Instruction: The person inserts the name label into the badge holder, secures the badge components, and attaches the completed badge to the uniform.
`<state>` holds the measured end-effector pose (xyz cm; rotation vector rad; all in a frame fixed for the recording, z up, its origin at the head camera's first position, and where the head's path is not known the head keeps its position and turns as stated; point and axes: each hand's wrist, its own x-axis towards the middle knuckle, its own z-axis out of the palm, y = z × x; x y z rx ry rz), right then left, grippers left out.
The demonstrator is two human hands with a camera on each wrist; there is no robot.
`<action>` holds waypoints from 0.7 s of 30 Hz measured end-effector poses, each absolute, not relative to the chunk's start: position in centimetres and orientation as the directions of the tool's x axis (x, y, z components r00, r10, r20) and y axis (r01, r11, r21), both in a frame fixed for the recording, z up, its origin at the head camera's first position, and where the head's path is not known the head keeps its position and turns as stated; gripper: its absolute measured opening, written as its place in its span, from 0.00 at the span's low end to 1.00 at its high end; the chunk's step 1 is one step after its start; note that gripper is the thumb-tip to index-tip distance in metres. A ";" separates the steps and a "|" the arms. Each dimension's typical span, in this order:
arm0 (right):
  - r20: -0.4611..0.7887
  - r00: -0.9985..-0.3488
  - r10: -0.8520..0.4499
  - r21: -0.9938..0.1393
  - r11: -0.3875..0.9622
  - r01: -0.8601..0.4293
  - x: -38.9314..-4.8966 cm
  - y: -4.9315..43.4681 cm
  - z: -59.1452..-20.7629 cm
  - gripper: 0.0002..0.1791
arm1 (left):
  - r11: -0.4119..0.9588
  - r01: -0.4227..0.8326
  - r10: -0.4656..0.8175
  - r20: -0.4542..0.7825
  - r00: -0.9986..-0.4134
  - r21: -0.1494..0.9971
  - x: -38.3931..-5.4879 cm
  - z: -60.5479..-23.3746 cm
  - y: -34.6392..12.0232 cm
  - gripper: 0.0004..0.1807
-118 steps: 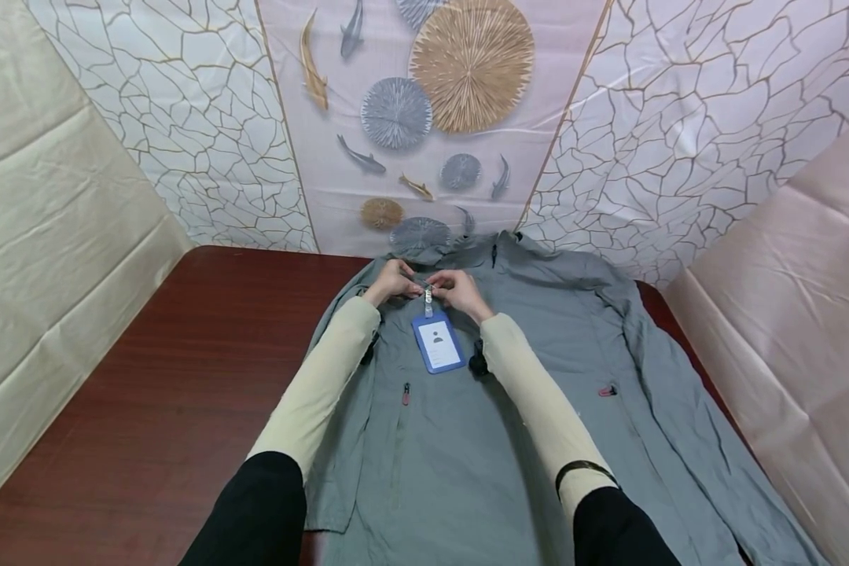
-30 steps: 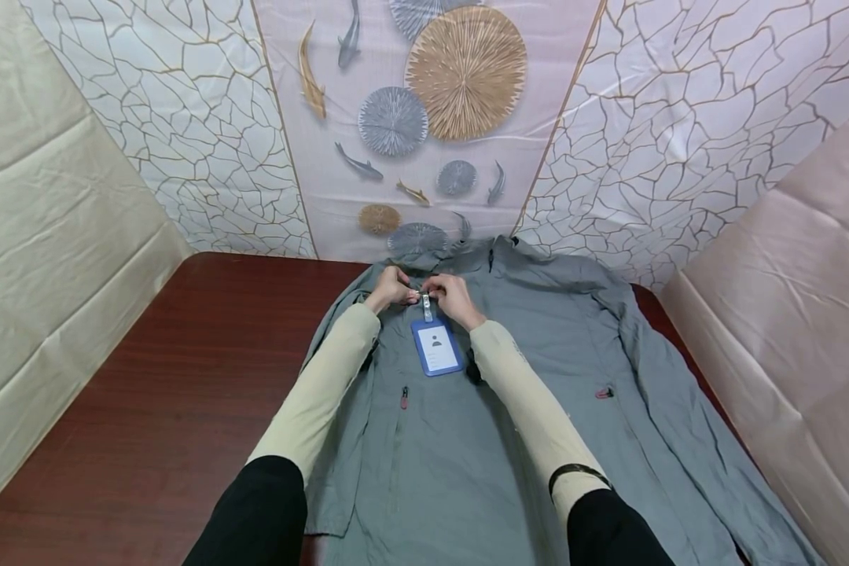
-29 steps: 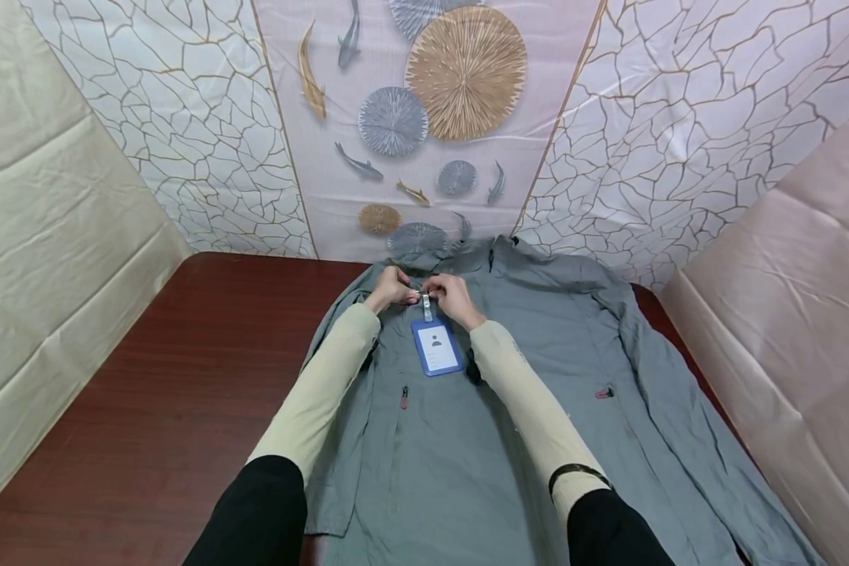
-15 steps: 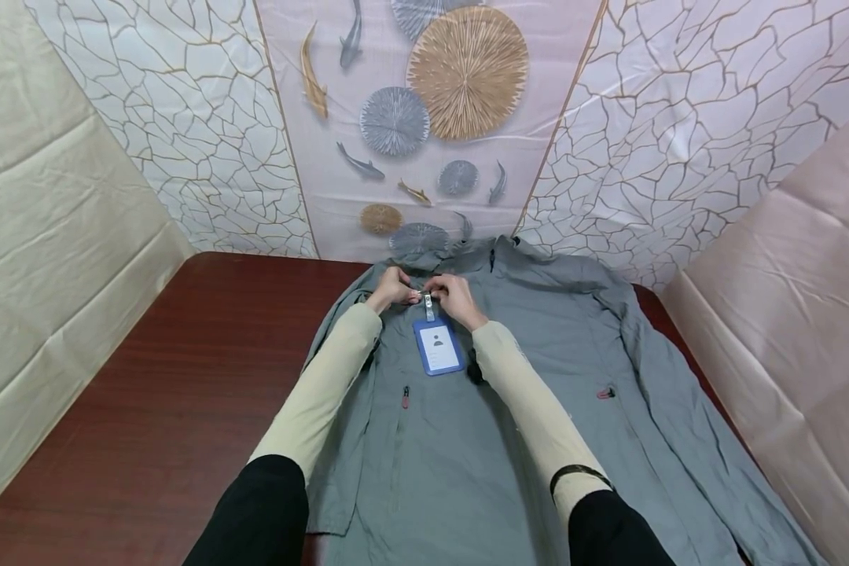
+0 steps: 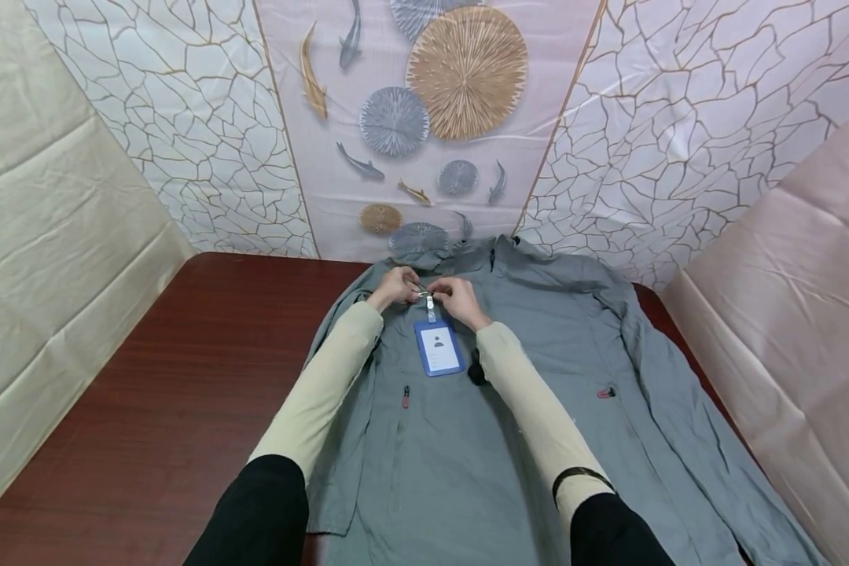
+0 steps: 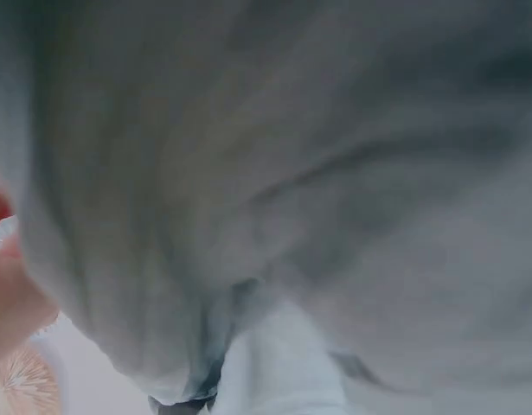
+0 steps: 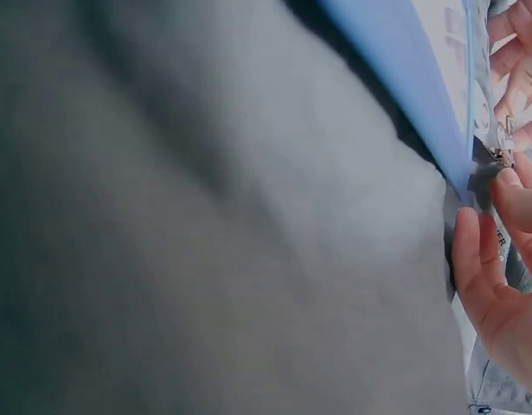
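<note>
A blue-framed ID badge (image 5: 439, 348) with a white card lies over the left chest of a grey jacket (image 5: 460, 440). From its top runs a short clear strap (image 5: 431, 309) to a small silver metal clip (image 5: 425, 294). My left hand (image 5: 398, 286) pinches the clip's left end, close over the jacket cloth. From the other side my right hand (image 5: 460, 300) pinches it where the strap joins. The right wrist view shows both hands' fingertips meeting around the metal piece, the badge (image 7: 421, 60) tilted beside them. Grey cloth (image 6: 291, 173) fills most of the left wrist view.
The jacket is spread over a dark red-brown table (image 5: 148, 393), its collar towards the back. Two zip pulls, one a red zip pull (image 5: 406, 399), show on its front. A patterned cloth backdrop (image 5: 410, 157) hangs behind, with plain drapes at both sides.
Both hands stay at the clip. In the last half second the fingers have shifted slightly, the hands have drawn a little apart, and more of the metal clip shows between them.
</note>
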<state>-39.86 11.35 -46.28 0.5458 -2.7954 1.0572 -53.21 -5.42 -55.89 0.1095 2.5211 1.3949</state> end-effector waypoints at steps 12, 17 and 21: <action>0.159 -0.939 -0.305 -0.528 0.777 -0.342 -39.6 12.2 -45.6 0.10 | 0.801 0.287 0.339 -0.003 -0.941 0.525 -57.5 -61.2 -7.1 0.32; 0.134 -0.912 -0.387 -0.372 0.834 -0.408 -39.2 12.6 -45.6 0.12 | 0.871 0.198 0.314 -0.198 -0.929 0.450 -53.3 -57.3 -7.2 0.37; 0.063 -0.906 -0.418 -0.258 0.870 -0.420 -39.0 12.9 -45.7 0.16 | 0.900 0.204 0.327 -0.289 -0.900 0.386 -50.7 -54.8 -7.1 0.35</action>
